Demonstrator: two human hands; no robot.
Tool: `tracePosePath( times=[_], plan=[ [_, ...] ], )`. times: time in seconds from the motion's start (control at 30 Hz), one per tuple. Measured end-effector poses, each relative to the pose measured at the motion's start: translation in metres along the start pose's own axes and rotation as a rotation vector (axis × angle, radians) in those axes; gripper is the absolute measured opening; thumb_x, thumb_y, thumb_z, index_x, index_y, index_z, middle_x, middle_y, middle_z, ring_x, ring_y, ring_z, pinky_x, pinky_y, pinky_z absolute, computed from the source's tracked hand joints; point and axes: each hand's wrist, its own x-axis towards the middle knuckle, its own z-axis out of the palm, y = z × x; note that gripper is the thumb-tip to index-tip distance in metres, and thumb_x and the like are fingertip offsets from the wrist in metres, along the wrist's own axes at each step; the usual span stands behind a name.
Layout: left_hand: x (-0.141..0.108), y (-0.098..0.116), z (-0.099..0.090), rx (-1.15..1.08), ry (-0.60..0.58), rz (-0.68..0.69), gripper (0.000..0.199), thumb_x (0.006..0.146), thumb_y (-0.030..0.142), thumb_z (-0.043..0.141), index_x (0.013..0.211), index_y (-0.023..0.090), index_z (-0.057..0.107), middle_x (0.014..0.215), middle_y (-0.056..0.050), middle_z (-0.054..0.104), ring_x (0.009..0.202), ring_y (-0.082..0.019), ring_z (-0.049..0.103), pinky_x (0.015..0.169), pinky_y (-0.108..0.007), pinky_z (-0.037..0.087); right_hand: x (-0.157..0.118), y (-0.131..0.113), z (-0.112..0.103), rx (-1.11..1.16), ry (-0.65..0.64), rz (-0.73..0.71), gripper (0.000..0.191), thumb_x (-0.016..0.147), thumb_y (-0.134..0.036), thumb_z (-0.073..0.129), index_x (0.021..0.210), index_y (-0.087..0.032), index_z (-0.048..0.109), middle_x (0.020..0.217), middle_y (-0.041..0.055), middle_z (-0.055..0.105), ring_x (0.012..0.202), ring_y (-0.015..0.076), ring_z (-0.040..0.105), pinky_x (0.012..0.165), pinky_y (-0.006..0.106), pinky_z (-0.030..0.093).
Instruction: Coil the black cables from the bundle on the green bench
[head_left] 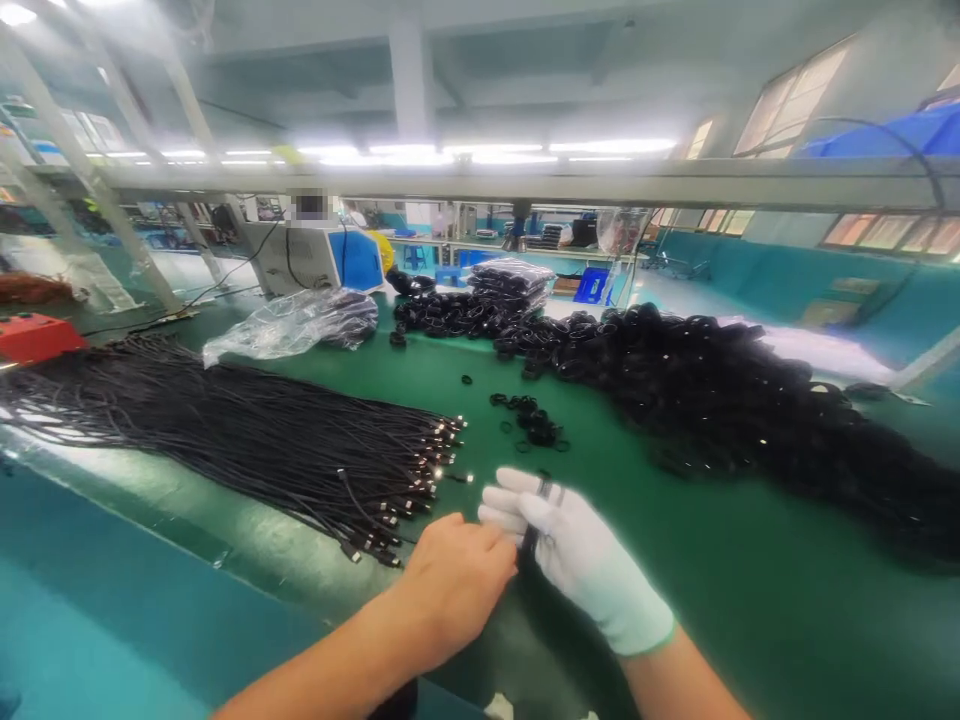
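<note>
My right hand (559, 530), in a white glove, is closed around a black cable (531, 542) with strands looped across its fingers. My bare left hand (465, 570) is curled shut right beside it, its fingertips against the gloved fingers and the cable. What sits inside the left fingers is hidden. To the left lies a wide bundle of straight black cables (247, 420), their metal plug ends (420, 480) pointing toward my hands. A small group of black rings (536, 420) rests on the green table (600, 480) just beyond the right hand.
A large heap of coiled black cables (690, 390) spreads along the right and back. Clear plastic bags (300, 325) lie behind the straight bundle, near a grey and blue machine (315, 258). A red box (37, 338) stands at far left. A metal rail (480, 183) crosses above.
</note>
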Motion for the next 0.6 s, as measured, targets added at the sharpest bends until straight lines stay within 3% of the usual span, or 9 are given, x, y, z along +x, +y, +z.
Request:
tracePosePath(
  times=[0.1, 0.17, 0.27, 0.37, 0.47, 0.6],
  plan=[
    [-0.004, -0.021, -0.017, 0.010, 0.056, 0.130, 0.017, 0.085, 0.033, 0.059, 0.077, 0.019, 0.059, 0.074, 0.000, 0.062, 0.070, -0.016, 0.056, 0.062, -0.028, 0.034, -0.004, 0.012, 0.003, -0.096, -0.183, 0.139, 0.028, 0.077, -0.026, 0.072, 0.097, -0.010, 0.062, 0.085, 0.0076, 0.067, 0.076, 0.0167, 0.061, 0.072, 0.030, 0.045],
    [-0.007, -0.036, -0.030, -0.043, 0.064, 0.145, 0.019, 0.085, 0.037, 0.059, 0.077, 0.019, 0.061, 0.076, 0.000, 0.062, 0.072, -0.014, 0.056, 0.064, -0.027, 0.034, -0.009, 0.018, 0.006, -0.023, -0.344, 0.261, 0.031, 0.076, -0.031, 0.072, 0.096, -0.009, 0.061, 0.082, 0.0070, 0.065, 0.074, 0.0162, 0.060, 0.072, 0.032, 0.044],
    [-0.010, -0.050, -0.040, -0.324, 0.007, 0.067, 0.014, 0.083, 0.035, 0.061, 0.082, 0.022, 0.066, 0.080, 0.002, 0.063, 0.073, -0.011, 0.057, 0.065, -0.022, 0.037, -0.015, 0.025, 0.012, 0.095, -0.462, 0.461, 0.044, 0.072, -0.038, 0.074, 0.103, -0.011, 0.057, 0.080, 0.0065, 0.062, 0.071, 0.0176, 0.059, 0.075, 0.039, 0.042],
    [-0.009, -0.056, -0.029, -0.703, -0.037, -0.019, 0.012, 0.079, 0.031, 0.066, 0.081, 0.019, 0.069, 0.079, 0.002, 0.065, 0.073, -0.011, 0.058, 0.064, -0.019, 0.041, -0.017, 0.029, 0.020, 0.213, -0.486, 0.572, 0.042, 0.070, -0.035, 0.076, 0.098, -0.012, 0.056, 0.074, 0.0021, 0.057, 0.065, 0.0142, 0.054, 0.073, 0.036, 0.040],
    [-0.004, -0.059, -0.009, -0.951, -0.049, -0.098, 0.015, 0.081, 0.026, 0.060, 0.083, 0.015, 0.069, 0.080, -0.001, 0.067, 0.076, -0.013, 0.060, 0.068, -0.020, 0.044, -0.016, 0.029, 0.026, 0.383, -0.465, 0.563, 0.034, 0.068, -0.024, 0.076, 0.088, -0.013, 0.051, 0.066, -0.0046, 0.042, 0.059, 0.0079, 0.041, 0.065, 0.026, 0.035],
    [0.003, -0.069, 0.006, -0.915, -0.105, -0.176, 0.027, 0.089, 0.027, 0.044, 0.083, 0.014, 0.066, 0.078, 0.000, 0.066, 0.073, -0.012, 0.058, 0.066, -0.020, 0.044, -0.009, 0.022, 0.026, 0.426, -0.404, 0.333, 0.030, 0.071, -0.022, 0.074, 0.089, -0.013, 0.051, 0.067, -0.0051, 0.033, 0.060, 0.0075, 0.033, 0.063, 0.025, 0.033]
  ],
)
